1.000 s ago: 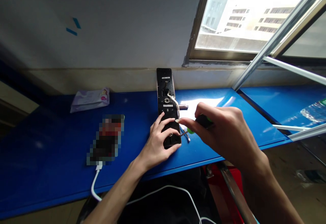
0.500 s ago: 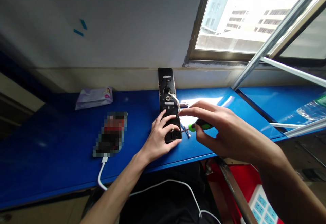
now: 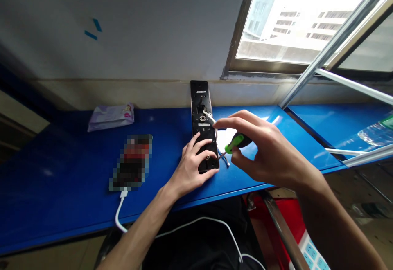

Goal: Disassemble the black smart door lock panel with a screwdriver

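A long black door-lock panel [image 3: 200,100] stands tilted on the blue table, its upper end against or close to the wall. Screw holes, labels and a white cable [image 3: 209,116] show on the side facing me. My left hand [image 3: 194,155] grips the panel's lower half, fingers spread over its face and thumb at the lower edge. In my right hand [image 3: 260,147] is a screwdriver [image 3: 235,142] with a green and black handle, held between thumb and fingers. Its shaft slants down to the panel's lower right edge; the tip's exact contact is unclear. Loose wire ends [image 3: 225,161] lie beside the panel.
A phone-like device, blurred out [image 3: 132,163], lies left on the blue table [image 3: 76,188] with a white charging cable [image 3: 118,217]. Behind it is a purple packet [image 3: 112,116]. A metal frame [image 3: 302,82] and a plastic bottle [image 3: 374,133] are at right.
My right hand has risen slightly and shifted left, and the screwdriver now slants more steeply. My left hand stays on the panel.
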A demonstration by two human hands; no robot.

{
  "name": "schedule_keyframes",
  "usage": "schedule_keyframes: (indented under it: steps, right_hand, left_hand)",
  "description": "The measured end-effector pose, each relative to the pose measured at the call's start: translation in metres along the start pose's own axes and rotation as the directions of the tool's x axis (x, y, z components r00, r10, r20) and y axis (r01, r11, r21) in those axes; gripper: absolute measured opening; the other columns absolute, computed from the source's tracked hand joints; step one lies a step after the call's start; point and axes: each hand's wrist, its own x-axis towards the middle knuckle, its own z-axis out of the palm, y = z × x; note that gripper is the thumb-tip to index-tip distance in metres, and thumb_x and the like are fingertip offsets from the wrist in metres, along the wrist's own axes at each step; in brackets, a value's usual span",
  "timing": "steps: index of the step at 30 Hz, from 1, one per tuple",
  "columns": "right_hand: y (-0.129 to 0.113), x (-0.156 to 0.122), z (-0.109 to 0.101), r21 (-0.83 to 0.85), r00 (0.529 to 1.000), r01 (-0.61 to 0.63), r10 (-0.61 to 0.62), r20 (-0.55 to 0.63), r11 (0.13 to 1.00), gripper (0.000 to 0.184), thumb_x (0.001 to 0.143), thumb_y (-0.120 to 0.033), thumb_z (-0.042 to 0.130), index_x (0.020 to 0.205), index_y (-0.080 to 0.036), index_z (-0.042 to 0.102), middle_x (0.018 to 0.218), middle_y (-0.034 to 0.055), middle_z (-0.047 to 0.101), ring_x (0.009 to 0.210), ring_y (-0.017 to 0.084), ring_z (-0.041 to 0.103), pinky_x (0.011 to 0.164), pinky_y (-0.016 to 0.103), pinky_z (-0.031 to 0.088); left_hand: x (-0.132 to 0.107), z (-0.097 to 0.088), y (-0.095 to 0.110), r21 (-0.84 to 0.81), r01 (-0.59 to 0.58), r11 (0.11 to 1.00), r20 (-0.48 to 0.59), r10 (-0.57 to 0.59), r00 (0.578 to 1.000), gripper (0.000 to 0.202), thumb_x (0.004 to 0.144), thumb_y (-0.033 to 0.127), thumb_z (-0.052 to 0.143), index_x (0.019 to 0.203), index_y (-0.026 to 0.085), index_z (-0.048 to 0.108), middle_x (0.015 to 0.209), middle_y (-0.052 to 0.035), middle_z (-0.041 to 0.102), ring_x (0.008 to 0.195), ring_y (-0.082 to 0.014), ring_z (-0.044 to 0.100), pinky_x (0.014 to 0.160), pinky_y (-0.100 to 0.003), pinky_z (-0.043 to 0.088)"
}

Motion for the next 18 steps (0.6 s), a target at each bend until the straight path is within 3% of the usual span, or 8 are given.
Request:
schedule_keyframes:
  steps: [3, 6, 8, 10, 13, 16, 18]
  right_hand:
    - [0.0012, 0.0015, 0.0020, -0.056, 0.998, -0.051, 0.049, -0.043, 0.997, 0.022, 0.093, -0.023, 0.070, 0.112, -0.016, 0.076, 0.093, 0.0053, 0.076, 0.067, 0.013, 0.066, 0.064, 0.026, 0.050]
    - [0.0050, 0.0031, 0.0021, -0.070, 0.997, -0.054, 0.050, -0.062, 0.996, 0.026, 0.096, -0.038, 0.072, 0.084, -0.016, 0.077, 0.072, 0.0024, 0.074, 0.058, 0.012, 0.063, 0.060, 0.026, 0.047]
    - [0.0072, 0.0038, 0.0001, -0.062, 0.998, -0.036, 0.033, -0.049, 0.997, 0.021, 0.099, -0.032, 0.068, 0.091, -0.016, 0.079, 0.078, 0.0026, 0.077, 0.063, 0.012, 0.067, 0.063, 0.024, 0.048]
    - [0.0079, 0.0038, -0.0026, -0.054, 0.999, -0.012, 0.010, -0.034, 0.998, 0.020, 0.101, -0.021, 0.062, 0.112, -0.018, 0.078, 0.094, 0.0036, 0.080, 0.070, 0.012, 0.071, 0.067, 0.023, 0.051]
    - [0.0066, 0.0027, -0.0054, -0.026, 1.000, 0.025, -0.025, -0.009, 0.999, 0.043, 0.091, -0.008, 0.059, 0.132, -0.019, 0.069, 0.112, 0.0051, 0.079, 0.079, 0.013, 0.073, 0.071, 0.024, 0.053]
    - [0.0051, 0.0014, -0.0054, -0.055, 0.999, 0.041, -0.042, -0.010, 0.998, 0.047, 0.083, -0.008, 0.062, 0.128, -0.018, 0.070, 0.113, 0.0075, 0.078, 0.085, 0.018, 0.074, 0.071, 0.027, 0.055]
    - [0.0054, 0.0008, -0.0042, -0.093, 0.999, 0.029, -0.031, -0.022, 0.995, 0.031, 0.088, -0.014, 0.066, 0.118, -0.018, 0.074, 0.105, 0.0071, 0.080, 0.080, 0.018, 0.075, 0.070, 0.028, 0.055]
  left_hand:
    - [-0.0001, 0.0006, -0.0002, 0.000, 0.007, 1.000, -0.002, -0.007, 1.000, 0.027, 0.086, 0.030, 0.080, 0.111, 0.027, 0.073, 0.153, -0.0069, 0.056, 0.161, -0.0379, 0.023, 0.127, -0.064, 0.030]
    - [-0.0001, 0.0002, 0.0002, -0.001, 0.014, 1.000, 0.010, -0.014, 1.000, 0.026, 0.086, 0.031, 0.080, 0.111, 0.028, 0.073, 0.152, -0.0062, 0.057, 0.161, -0.0377, 0.021, 0.127, -0.064, 0.030]
    - [0.0000, -0.0005, 0.0007, -0.005, 0.014, 1.000, 0.019, -0.014, 1.000, 0.025, 0.086, 0.030, 0.079, 0.111, 0.028, 0.073, 0.154, -0.0054, 0.056, 0.162, -0.0376, 0.020, 0.127, -0.065, 0.028]
    - [0.0002, -0.0011, 0.0009, -0.005, 0.014, 1.000, 0.019, -0.014, 1.000, 0.025, 0.087, 0.030, 0.080, 0.111, 0.028, 0.073, 0.156, -0.0050, 0.054, 0.162, -0.0378, 0.020, 0.127, -0.065, 0.027]
    - [-0.0001, -0.0010, 0.0004, 0.003, 0.014, 1.000, 0.015, -0.014, 1.000, 0.025, 0.087, 0.030, 0.079, 0.111, 0.028, 0.072, 0.156, -0.0054, 0.054, 0.161, -0.0376, 0.022, 0.127, -0.065, 0.027]
    - [-0.0007, -0.0001, -0.0004, 0.007, 0.007, 1.000, 0.013, -0.007, 1.000, 0.026, 0.087, 0.030, 0.079, 0.112, 0.028, 0.072, 0.157, -0.0056, 0.054, 0.161, -0.0373, 0.022, 0.127, -0.064, 0.028]
    - [-0.0010, 0.0004, -0.0008, 0.005, 0.007, 1.000, 0.015, -0.007, 1.000, 0.026, 0.087, 0.030, 0.079, 0.112, 0.028, 0.072, 0.156, -0.0053, 0.054, 0.162, -0.0368, 0.021, 0.127, -0.064, 0.027]
